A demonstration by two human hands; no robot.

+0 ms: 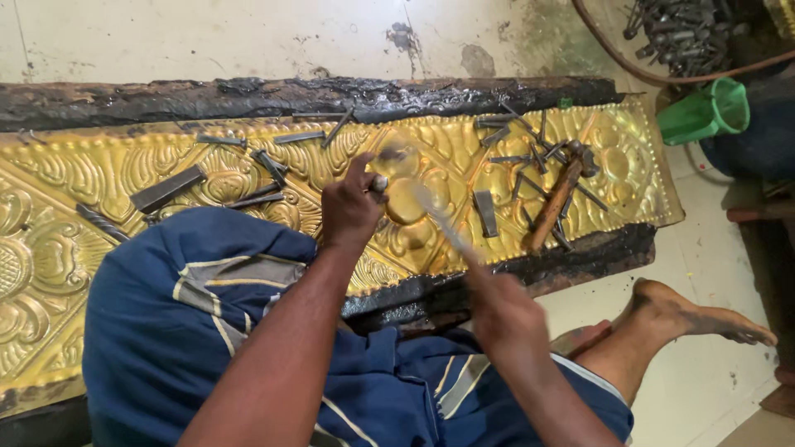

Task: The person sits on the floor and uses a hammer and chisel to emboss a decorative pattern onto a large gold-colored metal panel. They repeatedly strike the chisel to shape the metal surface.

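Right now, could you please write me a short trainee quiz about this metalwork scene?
1. True or false: the left hand holds a punch against the brass sheet.
2. What does the right hand grip? A) blurred hammer B) green cup C) rope
3. Where does the spare hammer lie?

Key
1. True.
2. A.
3. On the sheet, right of the hands, among loose punches.
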